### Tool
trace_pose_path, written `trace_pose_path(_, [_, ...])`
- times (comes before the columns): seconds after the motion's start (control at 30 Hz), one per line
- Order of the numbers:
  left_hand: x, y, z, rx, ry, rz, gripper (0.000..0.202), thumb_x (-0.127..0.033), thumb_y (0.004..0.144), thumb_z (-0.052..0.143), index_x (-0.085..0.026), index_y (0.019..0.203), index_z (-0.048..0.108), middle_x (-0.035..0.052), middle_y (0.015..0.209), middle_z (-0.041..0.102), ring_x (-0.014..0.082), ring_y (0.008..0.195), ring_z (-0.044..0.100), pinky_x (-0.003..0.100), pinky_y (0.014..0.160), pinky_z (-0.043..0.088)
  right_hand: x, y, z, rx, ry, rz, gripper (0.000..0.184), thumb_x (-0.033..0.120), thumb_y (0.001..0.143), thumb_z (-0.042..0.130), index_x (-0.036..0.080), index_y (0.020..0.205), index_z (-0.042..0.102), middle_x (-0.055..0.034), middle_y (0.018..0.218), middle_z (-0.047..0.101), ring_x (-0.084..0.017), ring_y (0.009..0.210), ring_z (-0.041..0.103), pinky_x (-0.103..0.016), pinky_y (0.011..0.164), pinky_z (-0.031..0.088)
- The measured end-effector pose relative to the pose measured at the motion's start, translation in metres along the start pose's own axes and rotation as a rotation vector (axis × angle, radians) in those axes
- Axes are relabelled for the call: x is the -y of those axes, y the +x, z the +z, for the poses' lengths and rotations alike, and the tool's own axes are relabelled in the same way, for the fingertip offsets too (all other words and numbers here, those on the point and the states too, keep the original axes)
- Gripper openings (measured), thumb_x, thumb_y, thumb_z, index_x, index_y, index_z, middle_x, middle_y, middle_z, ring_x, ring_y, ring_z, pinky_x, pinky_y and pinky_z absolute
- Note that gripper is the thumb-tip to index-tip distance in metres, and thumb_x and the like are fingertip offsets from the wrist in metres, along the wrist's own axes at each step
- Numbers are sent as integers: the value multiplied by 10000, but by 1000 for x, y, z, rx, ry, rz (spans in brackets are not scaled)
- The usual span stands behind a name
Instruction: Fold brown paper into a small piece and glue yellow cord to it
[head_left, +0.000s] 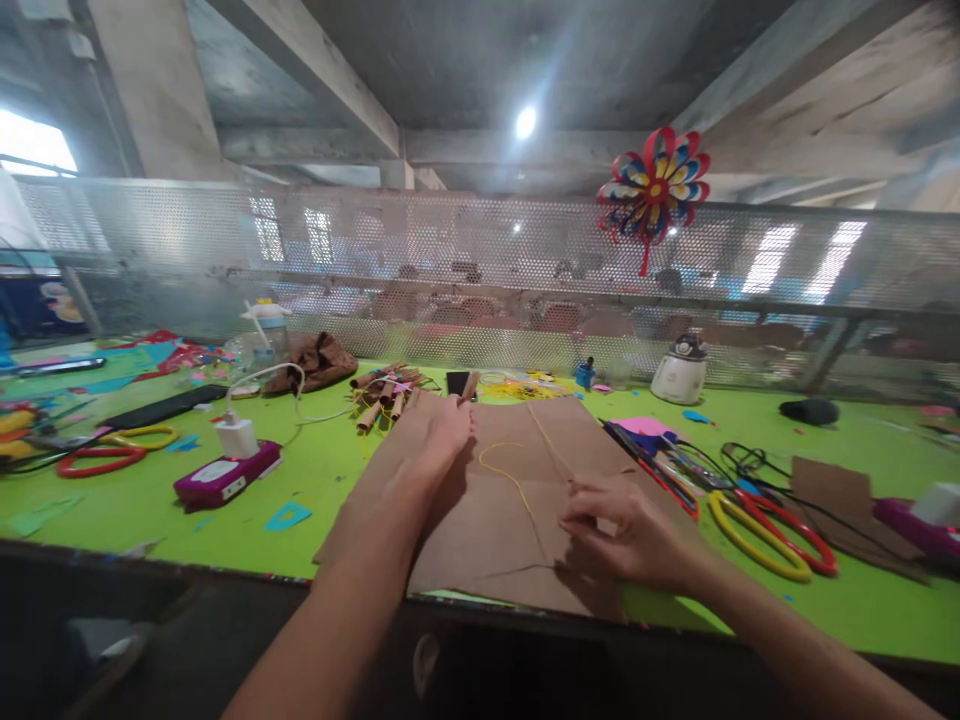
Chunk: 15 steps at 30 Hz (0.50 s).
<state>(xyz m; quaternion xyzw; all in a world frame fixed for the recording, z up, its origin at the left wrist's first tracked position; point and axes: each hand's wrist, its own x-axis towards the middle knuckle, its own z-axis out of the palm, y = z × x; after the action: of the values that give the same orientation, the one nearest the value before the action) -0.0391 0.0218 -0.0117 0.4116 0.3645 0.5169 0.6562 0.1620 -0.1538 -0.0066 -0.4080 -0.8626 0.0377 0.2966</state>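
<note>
A large sheet of brown paper (pixel 480 540) lies creased over the table's front edge. My left hand (pixel 450 428) is closed at the sheet's far left part. A small brown paper roll (pixel 470 386) sticks up out of its fingers. My right hand (pixel 619 525) is pinched just above the sheet's right side, thumb against fingers. What it grips, if anything, is too small to make out. A thin pale line (pixel 551 440) runs along the paper towards those fingertips; string or crease, I cannot tell. Between the hands a yellow string (pixel 512 478) curls on the paper.
Right of the sheet lie yellow-and-red-handled scissors (pixel 761 535), pens and a black cable. To the left stand a purple power strip (pixel 225 480) with a white charger and more scissors (pixel 105 458). Several brown paper rolls (pixel 386 395) are heaped behind. A perforated metal screen (pixel 450 270) closes the back.
</note>
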Motion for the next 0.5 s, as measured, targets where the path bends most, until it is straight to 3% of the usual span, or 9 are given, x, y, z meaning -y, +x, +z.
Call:
trace_pose_path(0.07, [7, -4, 9, 56, 60, -60, 115, -140, 839, 420, -149, 743, 484, 24, 546, 556, 103, 431, 508, 210, 489, 420, 6, -1, 0, 67, -14, -50, 118, 186, 804, 519, 165, 710, 587, -19, 706, 534, -117, 645, 473, -233, 583, 367])
trace_pose_path(0.13, [19, -11, 21, 213, 160, -261, 166, -145, 856, 350, -122, 750, 476, 91, 609, 603, 146, 489, 570, 261, 520, 458, 14, 3, 1, 89, -43, -111, 93, 173, 784, 539, 168, 697, 572, -26, 735, 533, -130, 691, 470, -246, 610, 374])
trace_pose_path(0.23, [35, -21, 34, 286, 168, -425, 152, -102, 826, 352, -96, 744, 480, 102, 595, 600, 147, 485, 573, 240, 497, 447, 29, 16, 6, -22, -133, -224, 110, 134, 760, 539, 173, 658, 555, -41, 766, 552, -167, 787, 458, -325, 732, 375])
trace_pose_path(0.37, [43, -24, 37, 206, 163, -411, 173, -74, 804, 351, -118, 675, 458, 53, 510, 552, 111, 416, 513, 201, 441, 404, 45, 30, 17, -176, -153, -248, 57, 137, 743, 550, 168, 700, 573, -67, 835, 585, -197, 828, 452, -379, 762, 373])
trace_pose_path(0.5, [40, -21, 32, 154, 178, -380, 187, -123, 827, 354, -118, 677, 466, 64, 521, 565, 128, 431, 544, 218, 449, 437, 46, 23, 29, -260, -123, -114, 154, 89, 805, 470, 178, 781, 593, -65, 823, 587, -179, 796, 487, -347, 741, 409])
